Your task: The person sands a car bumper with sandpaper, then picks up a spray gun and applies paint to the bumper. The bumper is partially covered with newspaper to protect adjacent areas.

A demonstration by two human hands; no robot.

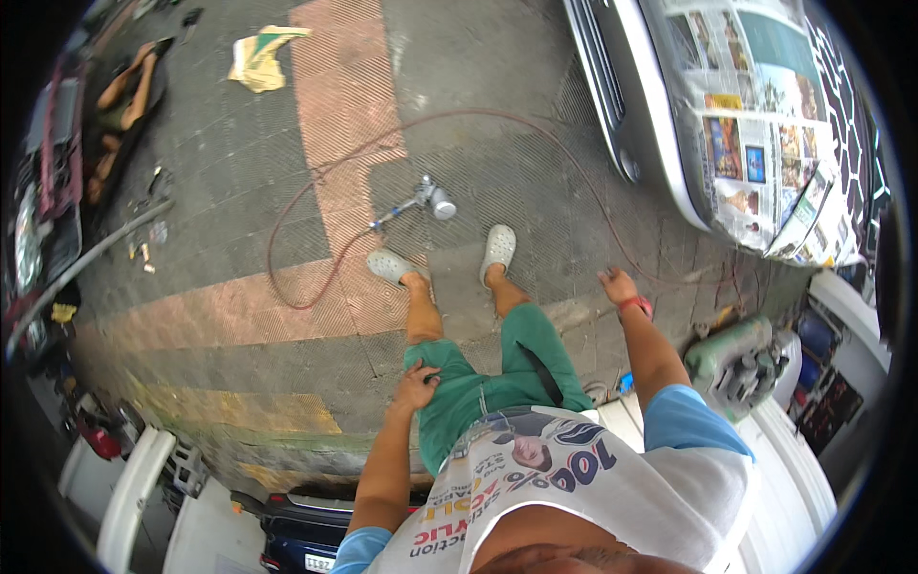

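My left hand [418, 386] rests by the left thigh of my green shorts [449, 397], its fingers curled around a small dark spot that I cannot make out. Out to the right, my right hand [618, 285] hangs with fingers loosely apart and holds nothing; a red band [636, 305] circles its wrist. On the floor ahead of my grey clogs [498, 251] lies a silver spray gun [435, 199] with a round cup. A thin red hose [325, 289] runs from it in a wide loop. Neither hand touches gun or hose.
A car covered in taped newspaper [755, 134] stands at the far right. A green tank [729, 352] is at the right. Far left are a reddish car part [62, 158] and what looks like a person's bare limbs [139, 91]. A yellow cloth [260, 59] lies ahead; a dark vehicle [296, 531] is behind.
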